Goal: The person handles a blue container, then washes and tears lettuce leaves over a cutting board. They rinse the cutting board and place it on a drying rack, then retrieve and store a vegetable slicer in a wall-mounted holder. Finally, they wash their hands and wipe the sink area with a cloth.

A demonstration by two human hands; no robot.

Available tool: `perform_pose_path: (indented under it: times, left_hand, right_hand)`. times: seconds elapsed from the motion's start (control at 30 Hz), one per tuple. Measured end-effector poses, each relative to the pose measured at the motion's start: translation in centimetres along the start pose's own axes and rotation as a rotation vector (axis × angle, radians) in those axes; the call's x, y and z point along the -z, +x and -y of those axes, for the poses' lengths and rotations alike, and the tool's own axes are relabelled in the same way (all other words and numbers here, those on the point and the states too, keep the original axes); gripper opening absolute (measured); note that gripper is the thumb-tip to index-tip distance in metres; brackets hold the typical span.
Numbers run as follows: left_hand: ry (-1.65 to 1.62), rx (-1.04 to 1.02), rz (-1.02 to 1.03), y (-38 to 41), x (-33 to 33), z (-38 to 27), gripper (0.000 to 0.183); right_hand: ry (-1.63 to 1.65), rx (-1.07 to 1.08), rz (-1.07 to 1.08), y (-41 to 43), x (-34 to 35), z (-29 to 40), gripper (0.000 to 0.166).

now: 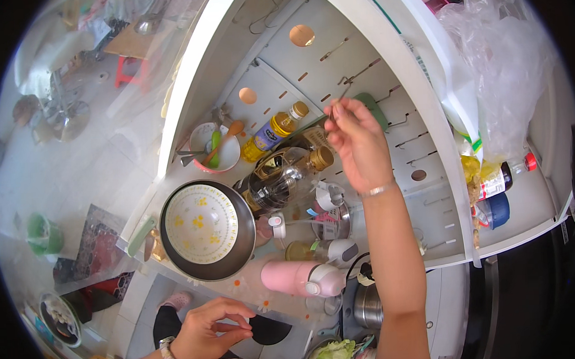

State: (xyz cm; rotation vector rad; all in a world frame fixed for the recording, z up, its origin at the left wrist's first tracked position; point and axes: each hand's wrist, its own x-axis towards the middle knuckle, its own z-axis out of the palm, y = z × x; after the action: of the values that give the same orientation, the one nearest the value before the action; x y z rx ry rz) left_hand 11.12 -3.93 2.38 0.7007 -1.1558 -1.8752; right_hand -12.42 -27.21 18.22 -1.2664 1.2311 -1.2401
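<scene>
My right hand (358,142) is raised to the slotted back panel (301,63) of a white shelf, its fingers closed on a thin metal hook (344,93) near the panel's other hooks. Behind the hand, a green thing, partly hidden, rests against the panel. Lower down, my left hand (214,329) hangs in front of the shelf with its fingers loosely curled and nothing seen in them. Above it sits a dark pan (248,263) with a green handle, and a white bowl with yellow flowers (200,222) lies in the pan.
An oil bottle (271,134), a dark sauce bottle (287,177), a bowl with spoons (229,153) and a pink flask (296,277) stand close together on the shelf. Leafy greens (331,355) lie below. Plastic bags (504,74) and bottles fill the right side.
</scene>
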Motion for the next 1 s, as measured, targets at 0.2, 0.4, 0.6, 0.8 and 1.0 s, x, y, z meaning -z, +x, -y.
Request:
perform_pose_path:
  times: [0.2,0.4,0.6,0.8,1.0]
  left_hand:
    - [-0.087,0.155,-0.081,-1.9,2.0,-0.1,0.037]
    - [-0.057,0.191,-0.115,-2.5,2.4,-0.4,0.02]
    - [-0.106,0.134,-0.118,-2.0,1.6,-0.8,0.013]
    - [-0.113,0.195,-0.119,-2.2,1.8,-0.7,0.012]
    - [-0.103,0.15,-0.132,-2.0,1.8,-0.9,0.012]
  right_hand:
    - [-0.026,0.034,-0.082,4.0,0.0,-1.0,0.01]
    - [-0.079,-0.049,0.051,4.7,-2.5,-0.6,0.013]
    - [0.177,-0.042,0.42,7.7,-5.5,1.2,0.011]
    - [0.18,-0.006,0.546,9.0,-8.9,1.7,0.011]
    - [0.13,-0.02,0.562,11.1,-9.7,1.7,0.014]
